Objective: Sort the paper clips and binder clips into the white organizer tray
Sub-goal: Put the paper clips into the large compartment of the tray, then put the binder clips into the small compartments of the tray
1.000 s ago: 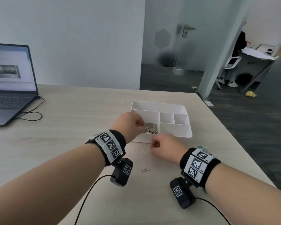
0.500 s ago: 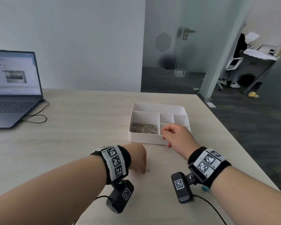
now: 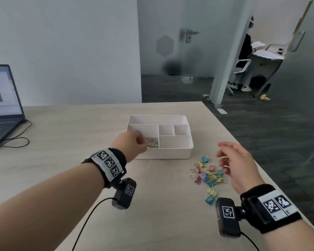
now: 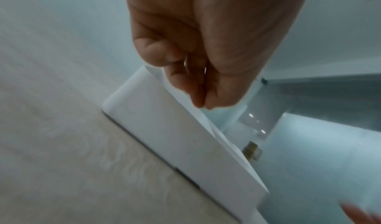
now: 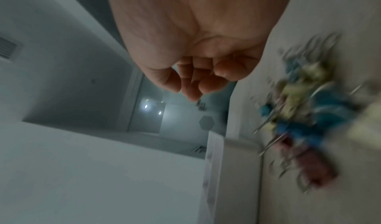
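Observation:
The white organizer tray (image 3: 159, 116) (image 4: 175, 129) sits mid-table, with a heap of silver paper clips (image 3: 153, 143) in its front-left compartment. My left hand (image 3: 142, 142) (image 4: 203, 105) hovers over that compartment's near-left corner, thumb and fingertips pinched tightly together as on a paper clip too small to make out. Pastel binder clips (image 3: 209, 175) (image 5: 299, 121) lie scattered on the table right of the tray's front. Just above them and to their right, my right hand (image 3: 223, 158) (image 5: 189, 87) hangs with loosely curled fingers, holding nothing.
An open laptop (image 3: 2, 105) with a black cable (image 3: 16, 142) stands at the far left. The table's right edge (image 3: 243, 147) runs close beside my right hand. Beyond a glass partition, a person sits at a desk (image 3: 246, 51).
My left hand left the table, where a single paper clip lay, and rose to the tray's left compartment. My right hand drew back from the tray to above the binder clips.

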Motion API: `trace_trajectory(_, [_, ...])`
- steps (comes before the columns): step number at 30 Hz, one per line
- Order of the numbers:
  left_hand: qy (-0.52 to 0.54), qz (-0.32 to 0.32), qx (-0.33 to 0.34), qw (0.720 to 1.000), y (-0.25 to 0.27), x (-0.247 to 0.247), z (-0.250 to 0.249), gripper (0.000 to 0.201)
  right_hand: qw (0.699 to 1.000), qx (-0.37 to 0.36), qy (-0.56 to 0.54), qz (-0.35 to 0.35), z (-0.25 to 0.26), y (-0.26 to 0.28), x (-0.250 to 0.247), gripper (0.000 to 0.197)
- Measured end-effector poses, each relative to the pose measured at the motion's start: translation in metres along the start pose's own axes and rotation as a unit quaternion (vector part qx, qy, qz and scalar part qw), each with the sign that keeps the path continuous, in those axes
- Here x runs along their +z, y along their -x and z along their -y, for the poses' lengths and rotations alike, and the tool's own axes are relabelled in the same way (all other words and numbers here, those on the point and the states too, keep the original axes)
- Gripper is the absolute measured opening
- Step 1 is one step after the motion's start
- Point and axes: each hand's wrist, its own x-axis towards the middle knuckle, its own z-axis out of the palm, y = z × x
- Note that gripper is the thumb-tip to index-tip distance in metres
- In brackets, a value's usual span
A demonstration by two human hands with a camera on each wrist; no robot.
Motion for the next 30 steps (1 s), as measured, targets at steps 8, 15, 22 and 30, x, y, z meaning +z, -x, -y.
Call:
trace_trajectory(8, [0.129,-0.058,-0.021,0.990,-0.014,0.012,-0.020,0.007,0.999,0.006,0.032,-0.030,-0.026,0.002,-0.038,0.017])
trace_trajectory(15, [0.199,0.072,0.019,0.977,0.015,0.075,-0.082,0.006,0.995,-0.013,0.089,-0.041,-0.043,-0.007,-0.046,0.015])
trace_trajectory(22, [0.186,0.156,0.025,0.970,0.026,0.117,-0.098,0.027,0.959,-0.104,0.262,0.026,-0.049,-0.015,-0.041,0.017])
trace_trajectory(30, [0.033,0.165,0.087,0.982,0.027,0.123,-0.100,0.022,0.916,-0.130,0.370,0.079,-0.059,-0.026,-0.034,0.011])
